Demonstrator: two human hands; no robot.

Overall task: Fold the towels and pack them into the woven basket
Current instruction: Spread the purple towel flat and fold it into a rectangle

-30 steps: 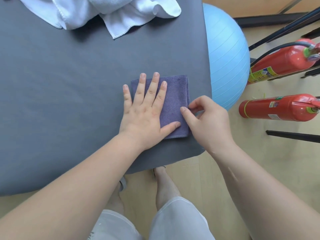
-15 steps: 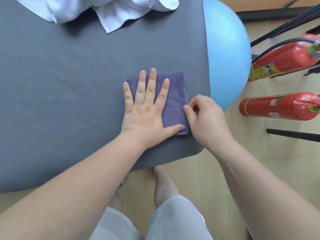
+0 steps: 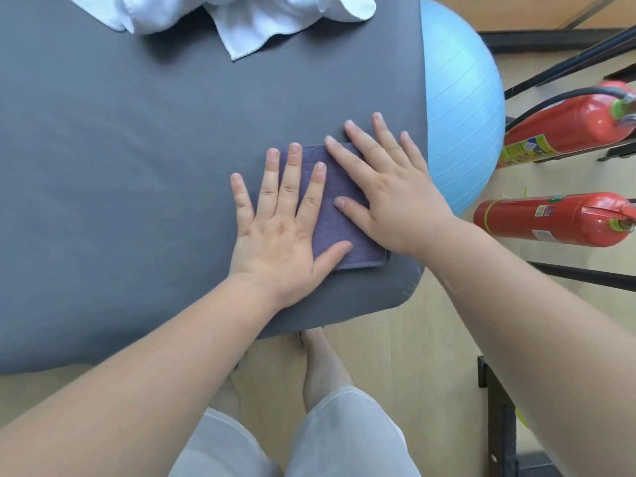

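left hand (image 3: 282, 232) and right hand (image 3: 395, 197) press flat on the folded purple towel (image 3: 328, 225) by the table's (image 3: 137, 149) near right corner. half a second ago the right was pinching the towel's edge; now neither grip holds anything, fingers straight and spread. the fold looks done (ready to pack, by this view). the woven basket is out of sight, the white towels (image 3: 247, 15) at the far edge are cut off, and the palms hide much of the purple square.
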